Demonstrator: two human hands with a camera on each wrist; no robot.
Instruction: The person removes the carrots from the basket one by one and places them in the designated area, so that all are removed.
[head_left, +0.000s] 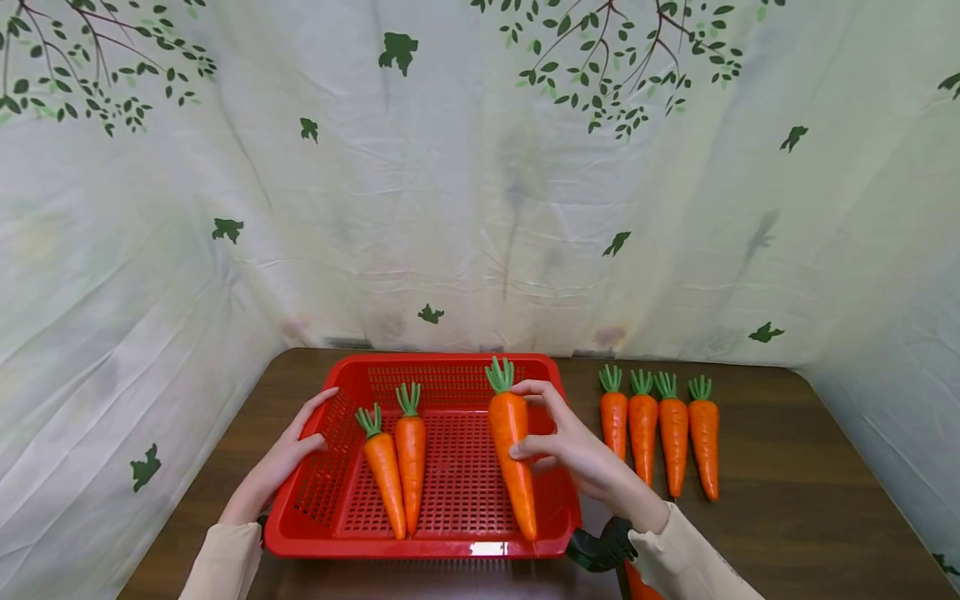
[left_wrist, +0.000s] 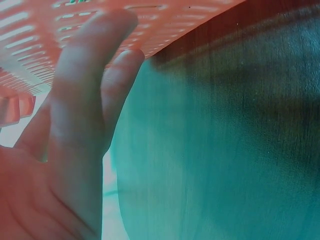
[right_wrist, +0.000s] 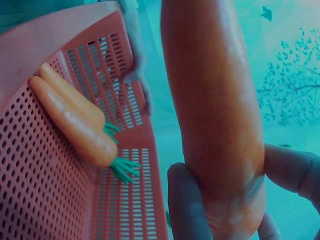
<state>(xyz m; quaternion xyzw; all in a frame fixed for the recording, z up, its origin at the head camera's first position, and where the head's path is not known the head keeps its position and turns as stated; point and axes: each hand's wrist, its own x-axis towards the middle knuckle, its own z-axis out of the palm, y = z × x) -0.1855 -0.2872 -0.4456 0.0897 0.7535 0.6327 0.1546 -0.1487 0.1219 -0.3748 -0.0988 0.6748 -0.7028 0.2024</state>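
My right hand [head_left: 581, 446] pinches an orange carrot with green tops [head_left: 512, 458] between thumb and fingers. The carrot hangs over the right part of a red plastic basket [head_left: 420, 548], tip toward me. In the right wrist view the carrot's body [right_wrist: 215, 95] fills the middle, with the thumb and fingers on either side near its thick end. My left hand [head_left: 279, 467] holds the basket's left rim, thumb over the edge. Its fingers [left_wrist: 77, 100] lie along the outer wall in the left wrist view. Two carrots [head_left: 384, 479] [head_left: 410, 467] lie side by side in the basket's left half.
Right of the basket, several carrots [head_left: 703, 437] lie in a row on the dark wooden table [head_left: 787, 500], tops facing away. Another orange piece [head_left: 641, 583] shows under my right forearm. A pale leaf-printed curtain [head_left: 465, 208] encloses the table's back and sides.
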